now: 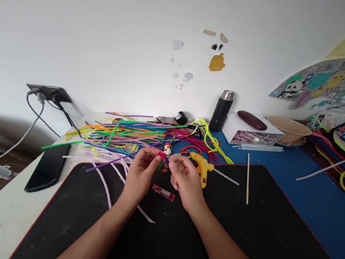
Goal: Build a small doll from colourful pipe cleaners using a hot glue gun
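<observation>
Between its thumb and fingers my left hand (pixel 141 171) grips a small pipe-cleaner figure (pixel 167 149), which has a white head, a pink and yellow top, and magenta and green parts below. Just to the right of the figure, my right hand (pixel 187 181) is closed in a pinch; whatever is between those fingertips is too small to make out. A yellow glue gun (pixel 204 168) with a clear glue stick in its back lies beyond my right hand. Below the hands a red lighter (pixel 163 192) rests on the black mat (pixel 211 237).
Many coloured pipe cleaners (pixel 130 133) are heaped at the back, with pale lilac ones (pixel 104 184) reaching onto the mat. A phone (pixel 48 167) lies left; a wooden stick (pixel 248 178) lies right. Behind stand a black flask (pixel 221 111), a white box (pixel 231 128) and a bowl (pixel 290 129).
</observation>
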The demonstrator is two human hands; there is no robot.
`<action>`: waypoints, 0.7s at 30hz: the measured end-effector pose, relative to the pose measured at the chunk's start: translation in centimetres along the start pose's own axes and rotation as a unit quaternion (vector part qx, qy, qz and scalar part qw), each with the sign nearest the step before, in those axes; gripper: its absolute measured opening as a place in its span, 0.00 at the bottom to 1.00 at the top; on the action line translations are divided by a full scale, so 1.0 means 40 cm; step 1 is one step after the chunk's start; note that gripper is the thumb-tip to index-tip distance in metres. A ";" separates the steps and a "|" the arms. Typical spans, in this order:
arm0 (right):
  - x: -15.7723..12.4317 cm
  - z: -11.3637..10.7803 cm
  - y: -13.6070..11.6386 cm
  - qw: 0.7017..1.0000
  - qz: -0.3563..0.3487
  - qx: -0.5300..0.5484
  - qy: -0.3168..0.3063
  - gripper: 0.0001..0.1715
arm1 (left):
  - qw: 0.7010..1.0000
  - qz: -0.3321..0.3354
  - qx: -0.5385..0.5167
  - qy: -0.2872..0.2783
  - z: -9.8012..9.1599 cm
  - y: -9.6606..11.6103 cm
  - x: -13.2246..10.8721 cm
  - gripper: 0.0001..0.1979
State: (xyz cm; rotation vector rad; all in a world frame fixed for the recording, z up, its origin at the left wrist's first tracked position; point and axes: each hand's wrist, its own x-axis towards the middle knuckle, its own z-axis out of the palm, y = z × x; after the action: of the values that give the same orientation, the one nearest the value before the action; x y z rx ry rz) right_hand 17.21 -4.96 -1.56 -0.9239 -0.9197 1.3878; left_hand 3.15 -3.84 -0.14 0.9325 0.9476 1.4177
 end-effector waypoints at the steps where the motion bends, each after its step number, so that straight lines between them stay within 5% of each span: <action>1: -0.002 0.001 0.002 1.000 -0.002 -0.009 -0.007 0.22 | 1.000 0.009 0.010 0.005 0.001 0.000 -0.002 0.16; 17: -0.004 0.006 0.008 1.000 0.006 -0.022 -0.008 0.20 | 0.980 0.120 0.158 -0.013 -0.006 -0.031 -0.017 0.08; 21: 0.003 0.004 0.012 1.000 0.016 -0.012 -0.007 0.20 | 0.985 0.096 0.137 -0.028 -0.008 -0.037 -0.011 0.11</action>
State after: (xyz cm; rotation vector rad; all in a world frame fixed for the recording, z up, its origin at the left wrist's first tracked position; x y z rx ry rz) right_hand 16.89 -4.87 -1.95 -0.9524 -0.9365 1.4148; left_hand 3.42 -4.23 -1.63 1.2921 1.0500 1.4350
